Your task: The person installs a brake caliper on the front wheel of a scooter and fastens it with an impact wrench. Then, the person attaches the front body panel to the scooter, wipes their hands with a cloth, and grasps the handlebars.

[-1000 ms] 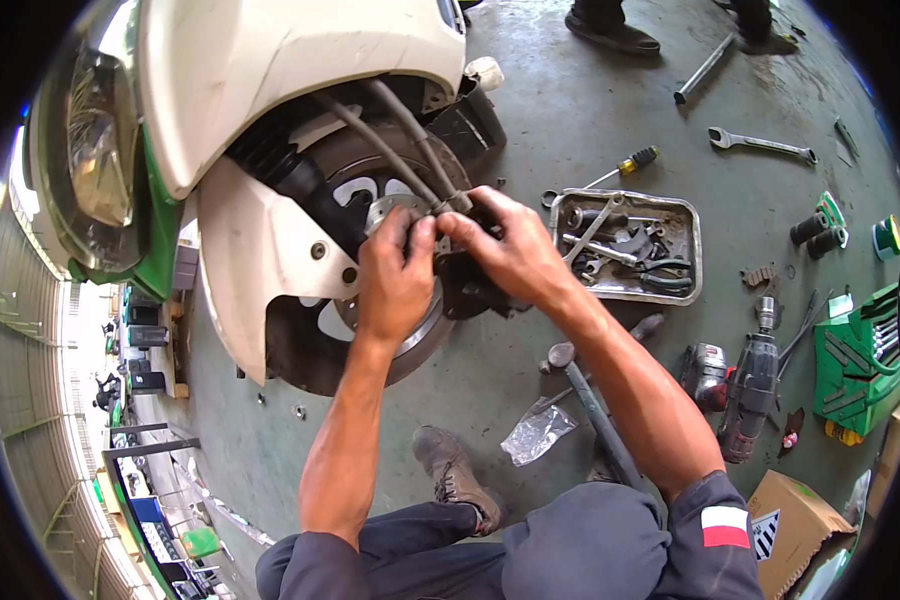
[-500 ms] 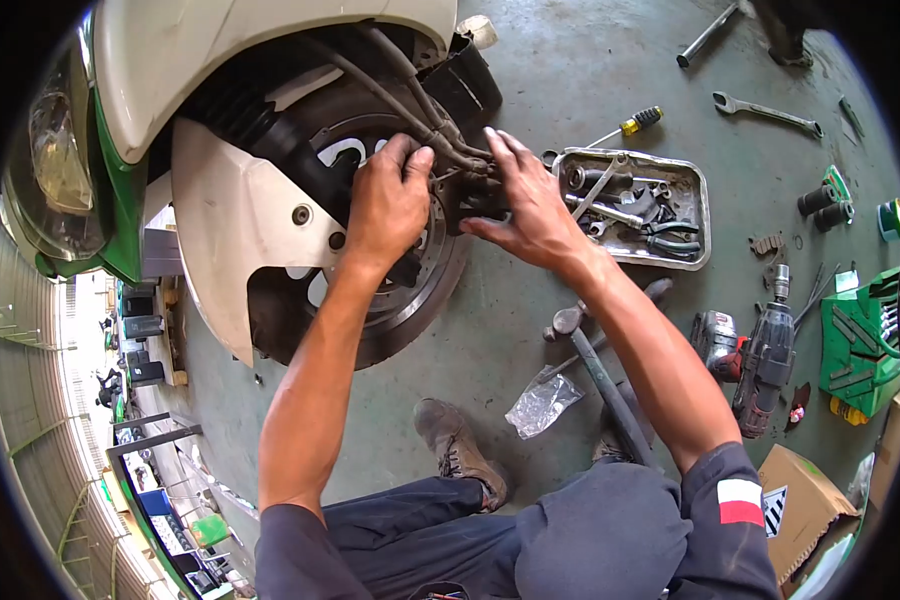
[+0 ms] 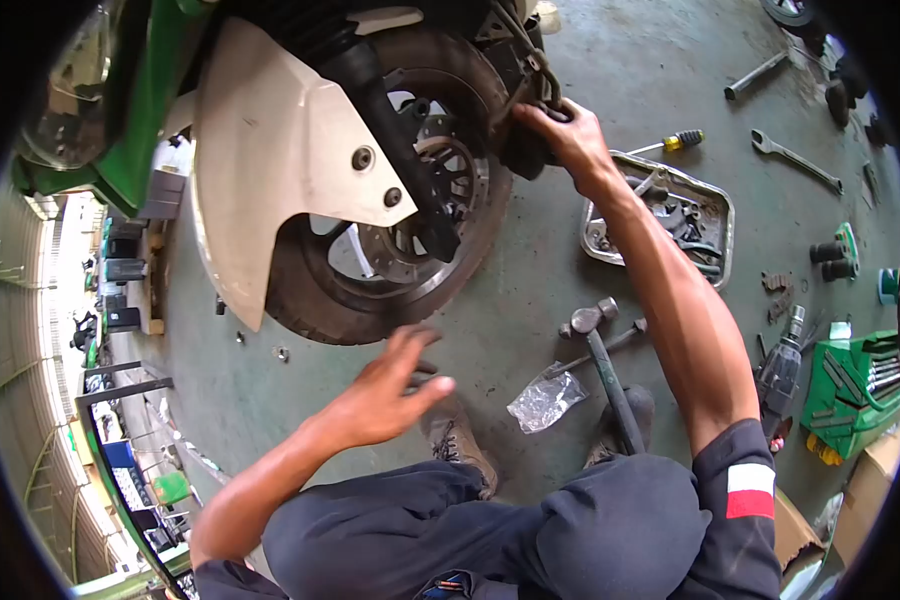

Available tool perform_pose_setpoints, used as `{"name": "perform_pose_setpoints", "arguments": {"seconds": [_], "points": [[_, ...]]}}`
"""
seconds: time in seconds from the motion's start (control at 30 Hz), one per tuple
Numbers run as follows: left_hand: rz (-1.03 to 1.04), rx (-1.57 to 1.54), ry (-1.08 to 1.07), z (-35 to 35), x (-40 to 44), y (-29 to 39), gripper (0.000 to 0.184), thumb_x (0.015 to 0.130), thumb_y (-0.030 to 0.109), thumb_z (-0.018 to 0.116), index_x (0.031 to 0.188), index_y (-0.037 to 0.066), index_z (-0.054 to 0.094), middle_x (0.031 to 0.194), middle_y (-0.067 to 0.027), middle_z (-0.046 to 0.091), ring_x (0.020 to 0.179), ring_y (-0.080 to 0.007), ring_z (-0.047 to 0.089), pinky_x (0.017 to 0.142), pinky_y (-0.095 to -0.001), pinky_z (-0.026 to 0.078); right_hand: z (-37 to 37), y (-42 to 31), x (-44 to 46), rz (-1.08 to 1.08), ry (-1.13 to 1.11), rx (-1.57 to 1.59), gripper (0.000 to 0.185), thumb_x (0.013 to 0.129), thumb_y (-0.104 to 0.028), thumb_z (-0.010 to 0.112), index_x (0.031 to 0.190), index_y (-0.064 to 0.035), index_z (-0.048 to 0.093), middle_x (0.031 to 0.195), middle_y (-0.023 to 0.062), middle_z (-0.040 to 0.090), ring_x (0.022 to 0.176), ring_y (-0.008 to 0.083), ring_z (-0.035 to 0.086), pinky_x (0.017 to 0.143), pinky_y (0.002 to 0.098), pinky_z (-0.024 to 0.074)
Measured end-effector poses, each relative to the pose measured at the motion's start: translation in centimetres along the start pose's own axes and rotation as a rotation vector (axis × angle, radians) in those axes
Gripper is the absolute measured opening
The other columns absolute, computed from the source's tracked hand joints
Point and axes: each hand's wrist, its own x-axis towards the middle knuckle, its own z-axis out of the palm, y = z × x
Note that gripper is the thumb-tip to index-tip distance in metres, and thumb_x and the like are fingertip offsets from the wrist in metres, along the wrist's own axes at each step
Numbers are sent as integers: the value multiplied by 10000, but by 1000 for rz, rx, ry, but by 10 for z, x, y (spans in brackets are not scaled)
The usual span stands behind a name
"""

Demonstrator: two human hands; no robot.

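Note:
My right hand (image 3: 576, 148) grips a black brake caliper (image 3: 526, 152) that hangs on its hoses (image 3: 530, 50) at the right edge of the scooter's wheel. Its fingertips are partly hidden behind the part. Held in the air below the tire (image 3: 370, 325), my left hand (image 3: 385, 395) has its fingers apart and nothing in them. Between the two hands are the wheel with its brake disc (image 3: 400, 262), the black fork leg (image 3: 410, 170) and the white fender (image 3: 270, 150).
To the right lies a metal tray (image 3: 727, 235) of tools, beside a screwdriver (image 3: 684, 140) and a wrench (image 3: 795, 160). A hammer (image 3: 610, 375) and a plastic bag (image 3: 548, 402) lie near my feet. A power drill (image 3: 782, 365) and a green tool case (image 3: 850, 390) are farther right.
My left hand has left the hoses and dropped toward my lap, opening. My right hand, with the caliper, has moved up and right in view, and more of the wheel shows.

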Motion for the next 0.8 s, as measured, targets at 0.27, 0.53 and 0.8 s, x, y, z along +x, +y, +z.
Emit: {"name": "perform_pose_setpoints", "arguments": {"seconds": [0.27,0.53,0.8], "points": [[-243,-666,231,28,-28,-96,685,969,267,661,1461,-60,314,1455,-219,415,1125,-288,632,860,-397,581,19,-16,12,145,112,149,551,759,-364,867,1085,39,681,939,111,725,792,171,694,708,292,567],[-187,-872,390,33,-23,-128,743,947,290,689,1481,-26,282,1495,-214,368,1151,-310,618,834,-409,591,29,-29,2,226,99,181,472,795,-341,838,1075,10,691,934,101,722,759,197,714,644,344,606],[-65,-812,589,15,-25,-129,739,913,262,746,1463,5,325,1457,-165,412,1218,-248,542,894,-368,557,31,-31,-1,210,70,167,452,811,-350,823,1057,4,688,924,91,714,738,190,703,670,346,609]]}}
